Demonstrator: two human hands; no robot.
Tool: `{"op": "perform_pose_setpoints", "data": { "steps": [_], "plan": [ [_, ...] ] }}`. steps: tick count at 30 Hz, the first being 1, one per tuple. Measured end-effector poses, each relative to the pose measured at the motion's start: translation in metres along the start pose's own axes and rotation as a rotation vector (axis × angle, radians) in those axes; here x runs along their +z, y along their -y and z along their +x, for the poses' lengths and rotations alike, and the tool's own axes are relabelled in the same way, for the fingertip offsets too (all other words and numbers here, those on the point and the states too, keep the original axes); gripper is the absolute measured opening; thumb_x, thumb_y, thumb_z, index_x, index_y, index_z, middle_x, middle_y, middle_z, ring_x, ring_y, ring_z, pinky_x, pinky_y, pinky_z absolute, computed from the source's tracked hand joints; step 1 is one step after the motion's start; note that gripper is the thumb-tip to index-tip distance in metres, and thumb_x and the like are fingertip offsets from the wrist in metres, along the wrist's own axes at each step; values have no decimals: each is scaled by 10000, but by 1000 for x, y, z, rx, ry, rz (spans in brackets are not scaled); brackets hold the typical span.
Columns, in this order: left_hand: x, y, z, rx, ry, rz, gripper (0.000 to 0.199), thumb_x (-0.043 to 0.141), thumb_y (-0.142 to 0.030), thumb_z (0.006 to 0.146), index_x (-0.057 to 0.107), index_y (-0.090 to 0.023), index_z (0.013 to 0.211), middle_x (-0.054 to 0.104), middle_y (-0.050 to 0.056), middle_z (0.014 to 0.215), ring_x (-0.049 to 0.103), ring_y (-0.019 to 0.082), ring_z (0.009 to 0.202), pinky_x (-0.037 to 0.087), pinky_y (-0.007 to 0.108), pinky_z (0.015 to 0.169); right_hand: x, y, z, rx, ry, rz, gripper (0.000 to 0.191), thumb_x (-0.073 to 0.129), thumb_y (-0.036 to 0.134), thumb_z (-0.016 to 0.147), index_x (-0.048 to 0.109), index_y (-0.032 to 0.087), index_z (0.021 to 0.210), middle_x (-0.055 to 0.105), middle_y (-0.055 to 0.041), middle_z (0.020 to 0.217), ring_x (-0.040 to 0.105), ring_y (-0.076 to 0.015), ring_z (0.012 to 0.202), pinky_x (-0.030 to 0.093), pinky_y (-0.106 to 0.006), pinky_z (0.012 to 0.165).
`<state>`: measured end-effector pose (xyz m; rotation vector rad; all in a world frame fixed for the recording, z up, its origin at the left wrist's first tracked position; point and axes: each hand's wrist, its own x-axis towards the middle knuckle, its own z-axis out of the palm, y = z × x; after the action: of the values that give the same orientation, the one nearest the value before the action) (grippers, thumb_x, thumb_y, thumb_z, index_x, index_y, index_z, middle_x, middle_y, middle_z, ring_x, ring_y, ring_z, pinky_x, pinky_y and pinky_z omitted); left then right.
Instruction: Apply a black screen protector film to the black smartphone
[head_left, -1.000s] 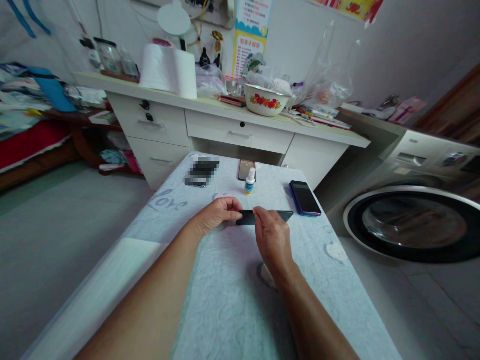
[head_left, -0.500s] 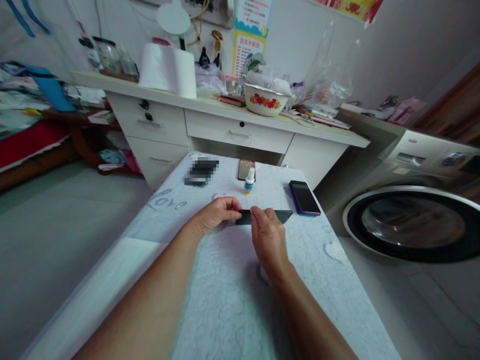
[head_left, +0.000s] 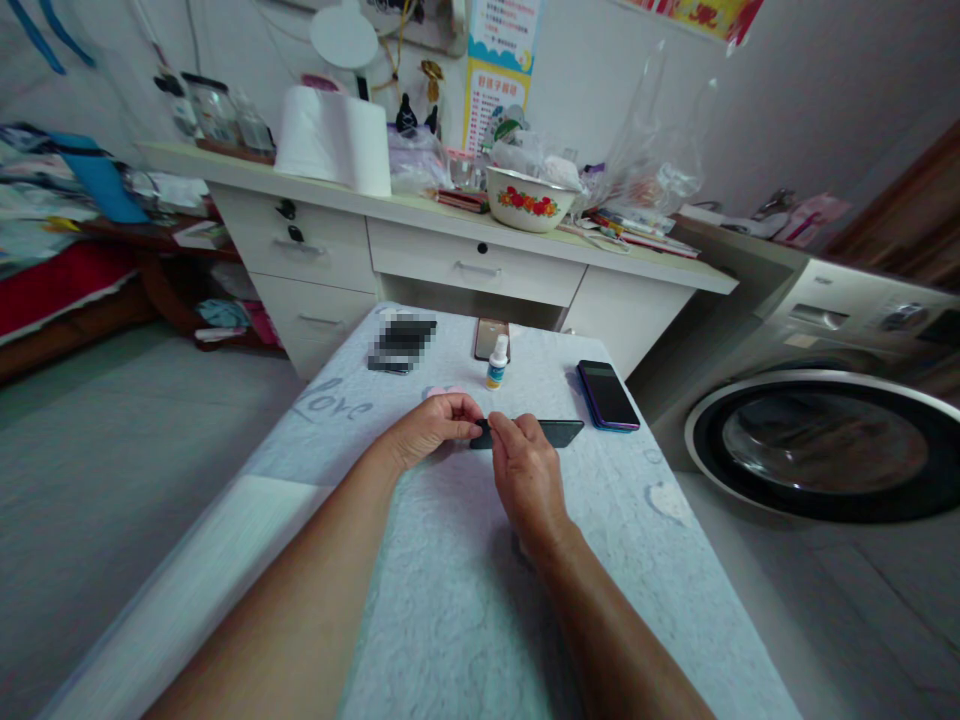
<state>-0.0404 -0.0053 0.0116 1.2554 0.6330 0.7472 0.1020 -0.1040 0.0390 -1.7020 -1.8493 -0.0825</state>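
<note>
– In the head view, where does the dark slab (head_left: 562, 433) lie?
– At the centre of the frame, long axis left to right. The left hand (head_left: 432, 430) pinches its left end; the right hand (head_left: 529, 470) covers its middle, whose grip I cannot tell.

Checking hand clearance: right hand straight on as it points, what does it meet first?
Beyond the dark flat object it touches, the right hand would probably meet the left hand first; depth is unclear.
</note>
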Motion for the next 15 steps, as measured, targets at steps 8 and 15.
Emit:
{"op": "perform_pose_setpoints", "data": {
  "steps": [8,15],
  "plan": [
    [0,-1,-1,-11,-6,18,233,779,-199,615,603,-143,757,568,-32,701,509,91,646,355,244,637,-4,-5,0,5,-42,9,302,411,172,937,677,250,1056,573,-44,833,546,-143,684,402,-218,587],
    [-1,-1,-1,15,7,53,219,762,-215,639,600,-142,768,560,-33,693,500,91,642,348,241,635,-7,-13,0,17,-58,1,288,434,177,938,679,204,1086,571,-50,823,546,-148,693,396,-228,608]
  ]
}}
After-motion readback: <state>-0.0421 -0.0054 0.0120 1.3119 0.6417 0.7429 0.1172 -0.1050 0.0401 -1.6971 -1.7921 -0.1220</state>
